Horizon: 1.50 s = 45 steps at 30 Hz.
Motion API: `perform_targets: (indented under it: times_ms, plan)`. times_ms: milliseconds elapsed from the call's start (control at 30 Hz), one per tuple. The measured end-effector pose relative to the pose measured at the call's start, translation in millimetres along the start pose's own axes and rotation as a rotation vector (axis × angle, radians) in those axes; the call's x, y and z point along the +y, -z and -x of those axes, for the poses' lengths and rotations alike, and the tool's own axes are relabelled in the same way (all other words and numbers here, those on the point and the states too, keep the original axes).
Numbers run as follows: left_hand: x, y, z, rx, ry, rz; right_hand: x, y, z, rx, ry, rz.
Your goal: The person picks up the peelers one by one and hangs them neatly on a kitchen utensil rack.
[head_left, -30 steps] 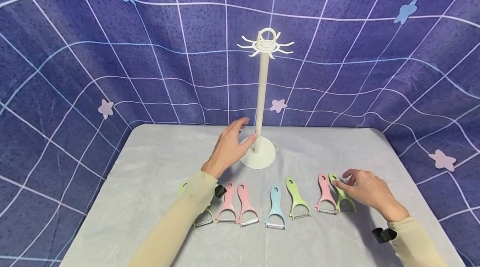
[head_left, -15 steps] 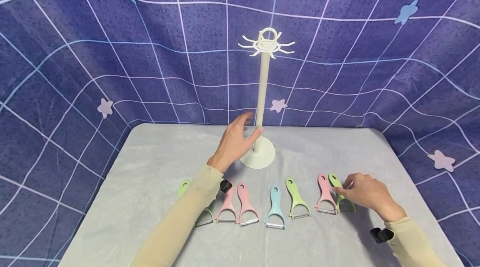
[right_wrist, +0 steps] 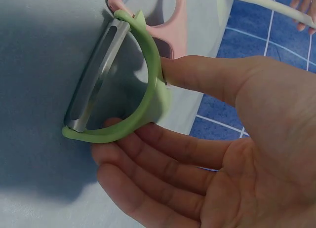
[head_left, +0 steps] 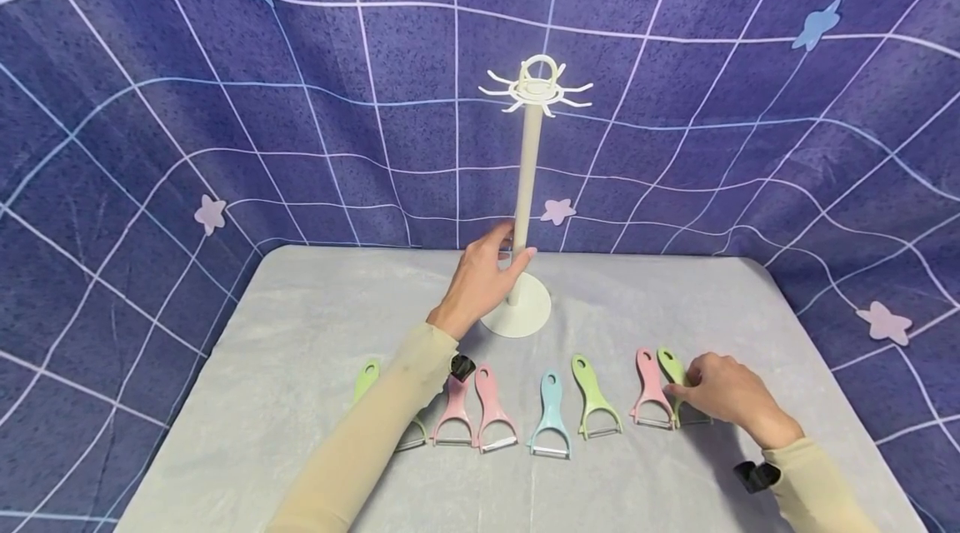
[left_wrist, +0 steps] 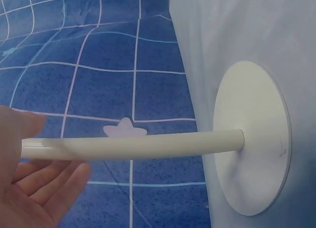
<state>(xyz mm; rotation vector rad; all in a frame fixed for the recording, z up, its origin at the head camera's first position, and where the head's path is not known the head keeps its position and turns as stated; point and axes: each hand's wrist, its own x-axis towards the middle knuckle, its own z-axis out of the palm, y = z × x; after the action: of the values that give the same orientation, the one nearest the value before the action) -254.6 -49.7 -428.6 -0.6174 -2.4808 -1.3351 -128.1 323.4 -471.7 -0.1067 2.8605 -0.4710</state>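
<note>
My left hand [head_left: 478, 279] reaches round the white pole [head_left: 527, 166] of an upright stand, just above its round base [head_left: 532, 318]. In the left wrist view the thumb lies over the pole [left_wrist: 148, 146] and the fingers stretch out loosely below it. My right hand [head_left: 727, 393] is at a green peeler [head_left: 671, 363] lying at the right end of a row of peelers. In the right wrist view its thumb presses one side of the green peeler [right_wrist: 159, 102] and its curled fingers reach under the other side. In the head view the hand hides part of that peeler's head.
A pink peeler [head_left: 647, 375] lies against the green one. Further left lie another green peeler [head_left: 588, 383], a blue peeler [head_left: 551, 400], two pink ones and a green peeler [head_left: 367, 375] partly under my left sleeve. The stand's top carries several bare hooks [head_left: 536, 90].
My left hand has moved right and slightly up, from beside the pole to round it. My right hand has shifted slightly left and down, its fingers closing in on the green peeler.
</note>
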Motion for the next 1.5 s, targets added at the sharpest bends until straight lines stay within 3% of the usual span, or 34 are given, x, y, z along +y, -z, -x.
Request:
perform_targets:
  times_ms: [300,667,967,1500]
  plan:
    - [2.6,-0.3,-2.1,-0.003,0.016,-0.023,0.6,-1.0,-0.1,0.020,0.002,-0.006]
    - [1.4,1.0,-7.3,-0.021,-0.029,-0.080,0.9,0.3,0.9,0.026,-0.002,-0.010]
    - [3.1,1.1,-4.3,-0.009,-0.030,-0.101,2.4,1.0,3.8,0.029,-0.018,-0.022]
    - [-0.4,-1.2,-2.9,0.001,-0.039,-0.085,-4.0,22.1,2.5,0.211,0.078,-0.060]
